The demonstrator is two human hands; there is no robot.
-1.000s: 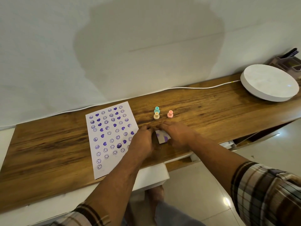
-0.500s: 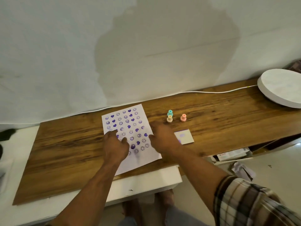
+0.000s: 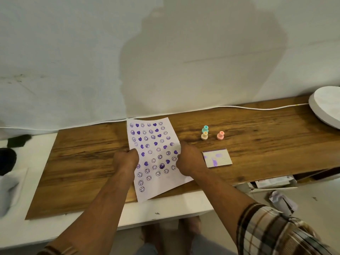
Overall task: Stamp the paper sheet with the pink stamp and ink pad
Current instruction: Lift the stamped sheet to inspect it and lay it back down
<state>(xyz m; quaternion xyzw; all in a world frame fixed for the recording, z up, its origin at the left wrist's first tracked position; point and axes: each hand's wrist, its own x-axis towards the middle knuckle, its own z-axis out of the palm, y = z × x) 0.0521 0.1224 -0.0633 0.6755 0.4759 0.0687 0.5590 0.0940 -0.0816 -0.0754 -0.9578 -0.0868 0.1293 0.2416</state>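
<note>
A white paper sheet (image 3: 154, 155) covered in purple smiley and heart prints lies on the wooden board (image 3: 88, 162), its edges lifted and bowed. My left hand (image 3: 127, 160) grips its left edge and my right hand (image 3: 187, 161) grips its right edge. The pink stamp (image 3: 220, 135) stands upright to the right, beyond the sheet. The ink pad (image 3: 217, 157), closed and smeared with purple, lies flat just right of my right hand.
A teal stamp (image 3: 205, 129) and a beige stamp (image 3: 204, 135) stand left of the pink one. A white round disc (image 3: 325, 105) sits at the board's far right, with a white cable (image 3: 257, 108) along the wall. Boxes and papers (image 3: 274, 183) lie below the board's right end.
Both hands left the ink pad, which now lies flat on the board, moved left onto the sheet, and now pinch its two side edges so that it bows upward.
</note>
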